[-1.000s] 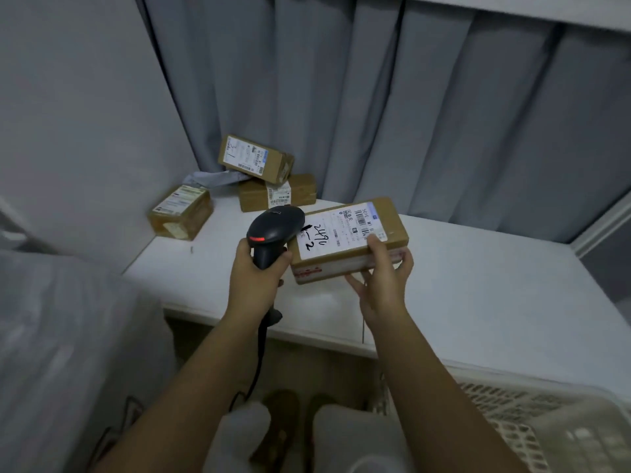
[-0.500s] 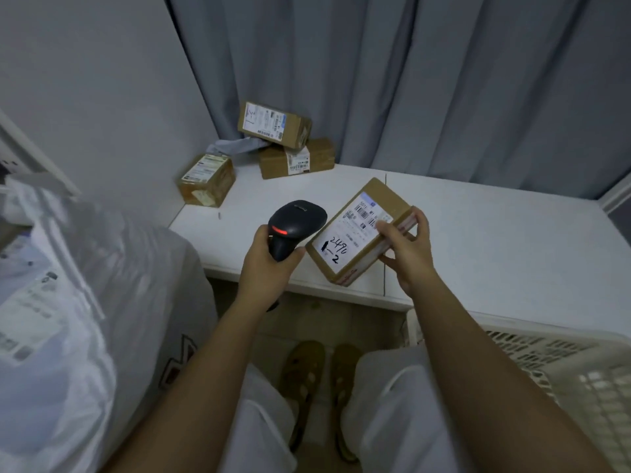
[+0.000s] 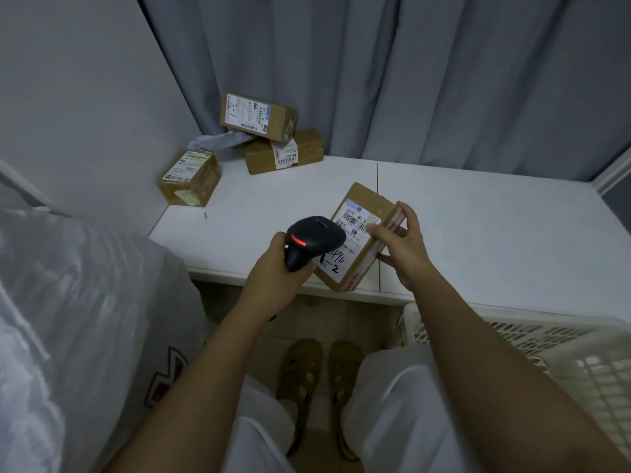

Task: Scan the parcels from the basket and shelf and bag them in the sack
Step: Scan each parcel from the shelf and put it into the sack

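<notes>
Head view: scanner point(image 3: 316, 238) over the parcel point(image 3: 362, 233) at frame centre, a misread or a slip being the risks.

My left hand point(image 3: 280, 268) is wrapped round the scanner grip; my right hand point(image 3: 397, 244) pinches the parcel's right edge, tilted above the worktop point(image 3: 478, 233) lip. My thumb sits on the label by the barcode and may block the read. That one-edge hold could let the box drop toward the floor, short of the sack point(image 3: 68, 319) at lower left.
</notes>
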